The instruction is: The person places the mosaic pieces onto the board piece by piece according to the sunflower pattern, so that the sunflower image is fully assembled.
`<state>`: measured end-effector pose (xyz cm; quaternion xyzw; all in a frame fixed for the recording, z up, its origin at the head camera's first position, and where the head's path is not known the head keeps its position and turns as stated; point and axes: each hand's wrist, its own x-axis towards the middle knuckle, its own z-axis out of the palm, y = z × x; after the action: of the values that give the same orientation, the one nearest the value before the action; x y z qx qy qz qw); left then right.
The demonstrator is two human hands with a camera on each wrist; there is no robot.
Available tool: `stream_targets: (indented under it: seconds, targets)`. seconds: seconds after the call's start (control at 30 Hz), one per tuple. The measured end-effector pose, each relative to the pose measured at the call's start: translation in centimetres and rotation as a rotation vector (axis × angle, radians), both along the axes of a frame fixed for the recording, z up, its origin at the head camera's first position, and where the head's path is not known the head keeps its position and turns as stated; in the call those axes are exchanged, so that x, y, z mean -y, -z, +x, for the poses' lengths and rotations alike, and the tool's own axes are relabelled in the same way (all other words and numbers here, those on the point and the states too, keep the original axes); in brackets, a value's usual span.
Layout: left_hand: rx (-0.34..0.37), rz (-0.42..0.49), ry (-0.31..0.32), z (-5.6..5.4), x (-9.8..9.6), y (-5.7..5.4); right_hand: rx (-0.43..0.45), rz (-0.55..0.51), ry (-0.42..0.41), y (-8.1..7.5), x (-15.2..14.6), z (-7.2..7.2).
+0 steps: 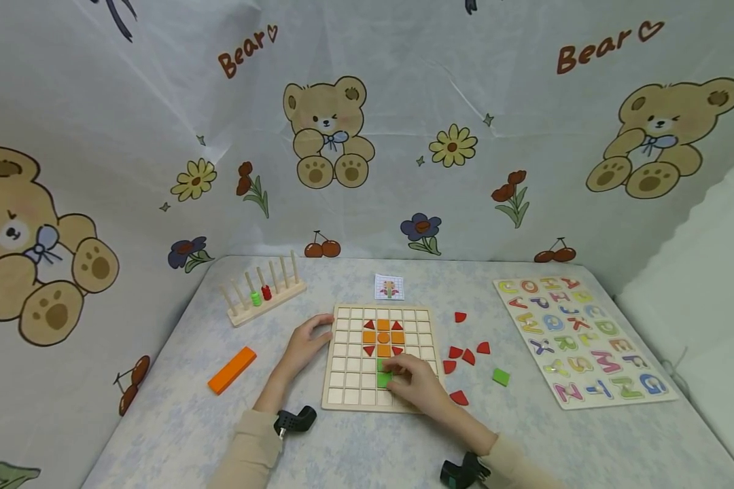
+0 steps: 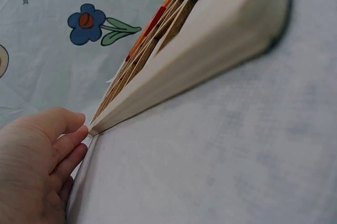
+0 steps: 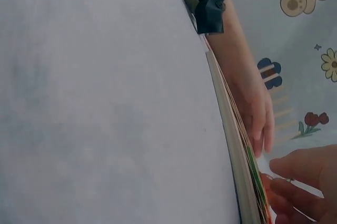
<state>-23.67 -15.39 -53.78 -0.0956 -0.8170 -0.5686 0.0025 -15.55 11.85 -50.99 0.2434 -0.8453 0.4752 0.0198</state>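
A wooden grid board point(image 1: 345, 380) lies on the table with orange squares, an orange round piece and red triangles in its upper middle. Below these, two green square tiles point(image 1: 383, 381) sit in one column. My right hand point(image 1: 418, 387) is over the board, its thumb and index finger at the green tiles; the fingers partly cover them. In the right wrist view, the right hand's point(image 3: 305, 182) fingertips reach the board's top. My left hand point(image 1: 302, 345) touches the board's left edge with its fingertips. The left wrist view shows this hand point(image 2: 39, 161) against the board's edge.
Several red quarter-round pieces point(image 1: 468, 356) and a green square point(image 1: 501, 377) lie right of the board. A pattern card point(image 1: 389, 287) is behind it. An alphabet board point(image 1: 587, 346) lies at right; a peg rack point(image 1: 269, 305) and an orange bar point(image 1: 232, 371) at left.
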Motion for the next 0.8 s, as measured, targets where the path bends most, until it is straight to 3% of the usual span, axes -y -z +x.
stream_targets:
  seconds: [0.2, 0.37, 0.53, 0.8]
  targets:
    - [-0.006, 0.000, 0.001, -0.1, -0.1, 0.2, -0.006, -0.027, 0.109, -0.1, -3.1, -0.2]
    - [-0.004, -0.002, 0.001, 0.0, 0.0, 0.2, 0.030, -0.001, 0.247, -0.4, -6.1, 0.0]
    - [0.003, -0.002, 0.003, 0.0, 0.2, 0.1, 0.050, 0.041, 0.365, -0.7, -8.9, 0.4]
    - [0.002, 0.004, 0.012, -0.1, 0.1, 0.3, 0.030, 0.169, 0.474, -0.1, -13.3, 1.2]
